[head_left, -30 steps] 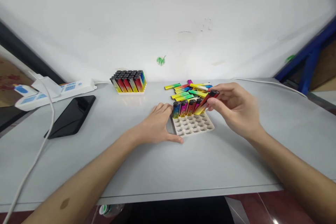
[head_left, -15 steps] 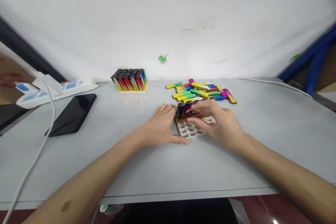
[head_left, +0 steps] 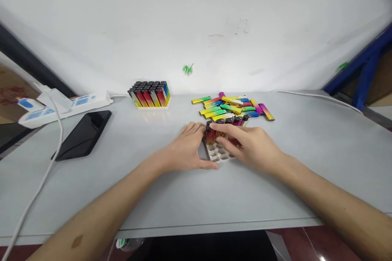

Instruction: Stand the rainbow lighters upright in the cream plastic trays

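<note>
A white grid tray lies on the grey table with a row of colourful lighters standing along its far edge. My left hand rests against the tray's left side, fingers curled on its rim. Reaching over the tray, my right hand has its fingertips closed on a red lighter, upright at the tray's left end. Just behind lies a loose pile of rainbow lighters.
A full tray of lighters stands at the back near the wall. A black phone and a white power strip with a cable lie at the left. Another white cable runs along the back right.
My right hand carried a lighter from above the pile down and left onto the tray, and now covers most of the tray. My left hand stayed put.
</note>
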Available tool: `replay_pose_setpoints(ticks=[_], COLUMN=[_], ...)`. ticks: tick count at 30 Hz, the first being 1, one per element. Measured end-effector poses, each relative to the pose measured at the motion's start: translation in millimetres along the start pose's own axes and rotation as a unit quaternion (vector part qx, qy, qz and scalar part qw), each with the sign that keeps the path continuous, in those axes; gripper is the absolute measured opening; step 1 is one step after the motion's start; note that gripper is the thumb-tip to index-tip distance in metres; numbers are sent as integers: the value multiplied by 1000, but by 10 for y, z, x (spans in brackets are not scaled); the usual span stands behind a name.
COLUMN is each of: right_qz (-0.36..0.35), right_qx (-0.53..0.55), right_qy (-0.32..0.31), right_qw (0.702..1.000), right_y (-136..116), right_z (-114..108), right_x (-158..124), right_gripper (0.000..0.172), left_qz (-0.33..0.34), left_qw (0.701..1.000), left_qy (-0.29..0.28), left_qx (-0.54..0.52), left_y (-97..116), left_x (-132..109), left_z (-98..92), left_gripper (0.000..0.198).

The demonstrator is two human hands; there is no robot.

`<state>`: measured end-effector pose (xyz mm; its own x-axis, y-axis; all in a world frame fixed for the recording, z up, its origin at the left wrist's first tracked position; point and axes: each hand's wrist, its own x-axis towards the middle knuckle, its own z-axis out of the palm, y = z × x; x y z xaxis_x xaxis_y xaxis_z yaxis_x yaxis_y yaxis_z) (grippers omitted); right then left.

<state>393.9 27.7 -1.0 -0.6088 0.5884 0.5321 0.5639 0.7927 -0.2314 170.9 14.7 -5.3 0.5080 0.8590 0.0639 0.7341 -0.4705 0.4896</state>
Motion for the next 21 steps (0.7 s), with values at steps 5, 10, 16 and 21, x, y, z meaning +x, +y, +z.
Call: replay_pose_setpoints(ticks=[5, 10, 16, 21], right_qz=[-21, 234, 462, 473], right_qx=[-14, -134, -205, -186], right_qy=[86, 154, -56, -68], right_qw=[996, 950, 861, 858], right_y=[92, 626, 1350, 1435], right_z=[-74, -291, -353, -328], right_x=[-8, 39, -60, -78], right_gripper=[25, 29, 48, 40], left_qz=[4, 14, 8, 13], left_qw=[1000, 1000, 999, 999], left_qy=[-8, -15, -36, -29], left_qx=[4, 6, 7, 2], left_y=[-33, -53, -64, -64], left_x=[11, 16, 3, -5], left_z=[-13, -51, -99, -114], left_gripper=[71, 73, 68, 69])
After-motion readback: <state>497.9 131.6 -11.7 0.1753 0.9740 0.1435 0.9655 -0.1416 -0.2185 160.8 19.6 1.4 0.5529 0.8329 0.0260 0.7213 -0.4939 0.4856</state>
